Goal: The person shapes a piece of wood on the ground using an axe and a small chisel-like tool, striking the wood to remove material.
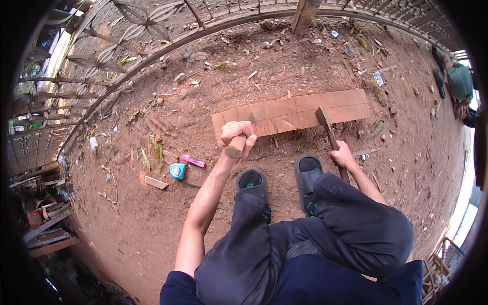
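A long reddish-brown wooden board (297, 113) lies on the dirt beyond my feet, with dark lines drawn across and along it. My left hand (238, 134) is closed round the thick wooden handle of a chisel-like tool (235, 150). Its flat metal blade shows past my fist, over the left part of the board; I cannot tell whether it touches. My right hand (343, 155) grips a long dark-handled tool (329, 133), whose dark head is over the board's right half. Whether that is a hammer or a hatchet is unclear.
Left of my sandalled feet (252, 183) are a blue tape measure (177, 171), a pink marker (193, 161) and a small wood offcut (156, 182). An ornate metal fence (96, 61) curves round the far left. Another person (460, 81) is at the far right edge.
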`<state>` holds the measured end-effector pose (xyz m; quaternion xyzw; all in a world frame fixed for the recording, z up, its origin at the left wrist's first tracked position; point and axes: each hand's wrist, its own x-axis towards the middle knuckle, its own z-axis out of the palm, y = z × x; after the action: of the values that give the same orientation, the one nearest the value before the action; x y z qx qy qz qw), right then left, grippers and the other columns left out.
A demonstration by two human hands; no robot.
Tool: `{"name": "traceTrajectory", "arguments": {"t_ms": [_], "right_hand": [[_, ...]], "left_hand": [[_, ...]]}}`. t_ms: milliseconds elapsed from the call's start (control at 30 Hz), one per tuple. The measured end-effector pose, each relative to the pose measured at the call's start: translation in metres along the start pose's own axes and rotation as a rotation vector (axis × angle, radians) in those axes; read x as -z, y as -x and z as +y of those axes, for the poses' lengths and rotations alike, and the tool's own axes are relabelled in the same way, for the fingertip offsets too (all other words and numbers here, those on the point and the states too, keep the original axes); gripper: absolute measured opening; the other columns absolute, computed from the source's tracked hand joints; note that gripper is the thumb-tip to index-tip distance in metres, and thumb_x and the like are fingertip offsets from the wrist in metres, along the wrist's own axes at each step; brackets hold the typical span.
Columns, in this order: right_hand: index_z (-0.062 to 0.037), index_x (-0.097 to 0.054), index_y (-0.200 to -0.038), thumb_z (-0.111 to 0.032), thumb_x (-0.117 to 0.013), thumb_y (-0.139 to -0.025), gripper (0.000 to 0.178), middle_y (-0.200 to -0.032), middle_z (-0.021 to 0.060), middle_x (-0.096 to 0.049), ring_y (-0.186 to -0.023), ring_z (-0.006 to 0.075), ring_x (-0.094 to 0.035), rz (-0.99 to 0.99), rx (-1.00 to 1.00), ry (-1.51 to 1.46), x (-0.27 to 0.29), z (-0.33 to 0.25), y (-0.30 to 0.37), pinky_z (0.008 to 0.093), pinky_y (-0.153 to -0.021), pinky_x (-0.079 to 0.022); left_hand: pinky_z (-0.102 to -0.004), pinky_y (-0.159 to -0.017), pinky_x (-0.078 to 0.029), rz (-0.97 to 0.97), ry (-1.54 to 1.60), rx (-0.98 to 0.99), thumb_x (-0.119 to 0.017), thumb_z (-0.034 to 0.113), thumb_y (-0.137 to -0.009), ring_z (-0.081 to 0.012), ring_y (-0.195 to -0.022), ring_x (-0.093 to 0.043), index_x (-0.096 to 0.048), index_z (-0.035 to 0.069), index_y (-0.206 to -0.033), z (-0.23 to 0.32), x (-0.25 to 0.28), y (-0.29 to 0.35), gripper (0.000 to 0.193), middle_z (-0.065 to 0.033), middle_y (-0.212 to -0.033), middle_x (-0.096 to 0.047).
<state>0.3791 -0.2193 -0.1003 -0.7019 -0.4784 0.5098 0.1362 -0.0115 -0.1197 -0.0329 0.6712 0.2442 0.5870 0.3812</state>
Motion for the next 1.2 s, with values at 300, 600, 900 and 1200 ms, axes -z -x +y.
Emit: {"name": "traceTrajectory", "arguments": {"t_ms": [300, 600, 900, 1200], "right_hand": [[-0.0012, -0.05, -0.075, -0.001, -0.055, -0.073, 0.006, -0.056, 0.0049, -0.052, -0.045, 0.0152, -0.052, -0.02, -0.016, -0.013, 0.001, -0.002, 0.0, 0.0325, -0.043, -0.04], [0.0014, -0.05, -0.076, -0.007, -0.058, -0.07, 0.013, -0.058, 0.0095, -0.055, -0.051, 0.0197, -0.057, -0.044, -0.061, -0.056, -0.001, 0.004, -0.004, 0.0369, -0.049, -0.045], [-0.0002, -0.051, -0.078, -0.004, -0.056, -0.073, 0.008, -0.057, 0.0068, -0.054, -0.046, 0.0173, -0.053, -0.061, -0.055, -0.141, 0.0, -0.009, 0.003, 0.0344, -0.043, -0.044], [-0.0004, -0.053, -0.106, 0.0, -0.054, -0.074, 0.033, -0.069, 0.0043, -0.054, -0.055, 0.0157, -0.056, -0.066, 0.007, -0.307, -0.004, -0.015, 0.007, 0.0326, -0.048, -0.047]], "left_hand": [[-0.0295, -0.043, -0.04, 0.043, -0.012, 0.01, -0.063, -0.003, -0.073, -0.0169, -0.043, -0.049, -0.045, 0.002, -0.061, -0.005, -0.007, -0.006, 0.022, -0.0051, -0.051, -0.049], [-0.0264, -0.044, -0.04, 0.13, -0.089, 0.175, -0.067, 0.004, -0.073, -0.0112, -0.045, -0.05, -0.048, 0.005, -0.058, -0.032, -0.01, -0.033, 0.024, -0.0035, -0.051, -0.051], [-0.0271, -0.044, -0.039, 0.035, -0.138, 0.097, -0.067, 0.006, -0.073, -0.0106, -0.045, -0.052, -0.049, 0.005, -0.058, -0.023, -0.014, -0.04, 0.023, -0.0028, -0.05, -0.052], [-0.0281, -0.042, -0.036, 0.04, -0.111, -0.01, -0.067, 0.0, -0.074, -0.013, -0.044, -0.048, -0.046, 0.005, -0.068, -0.027, -0.006, -0.033, 0.023, -0.0059, -0.054, -0.051]]}}
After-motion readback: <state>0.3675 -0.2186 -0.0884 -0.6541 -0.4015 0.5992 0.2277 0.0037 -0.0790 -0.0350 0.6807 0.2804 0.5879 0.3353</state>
